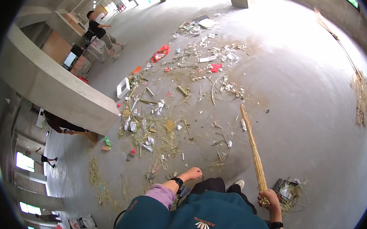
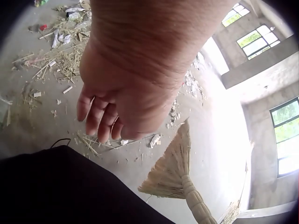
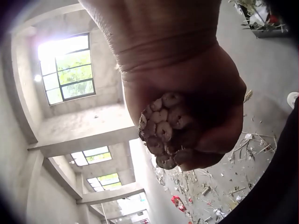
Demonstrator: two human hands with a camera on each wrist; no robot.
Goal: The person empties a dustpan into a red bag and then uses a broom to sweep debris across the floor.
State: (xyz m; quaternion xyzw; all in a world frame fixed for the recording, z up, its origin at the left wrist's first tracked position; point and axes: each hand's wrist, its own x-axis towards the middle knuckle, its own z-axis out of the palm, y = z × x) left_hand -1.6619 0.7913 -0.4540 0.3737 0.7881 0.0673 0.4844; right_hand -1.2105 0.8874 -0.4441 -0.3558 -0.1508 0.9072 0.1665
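My right hand [image 1: 270, 198] grips a straw broom [image 1: 255, 155] near the end of its bundled handle. In the right wrist view, the cut stalk ends [image 3: 163, 128] stick out of the curled fingers. The broom slants forward, its head low by the litter; the left wrist view shows its fanned bristles [image 2: 170, 168]. My left hand [image 1: 192, 173] hangs in front of my body with loosely bent fingers and nothing in it. Beside my right hand, a dark dustpan [image 1: 277, 185] on the floor holds straw and scraps of paper.
Straw, paper and plastic litter [image 1: 170, 124] spreads across the concrete floor, with a red bag [image 1: 160, 53] and a white box [image 1: 123, 87] in it. A concrete pillar [image 1: 62, 80] stands left. Another broom [image 1: 359, 97] is at the right. One person [image 1: 98, 30] stands far left; another [image 1: 57, 122] sweeps behind the pillar.
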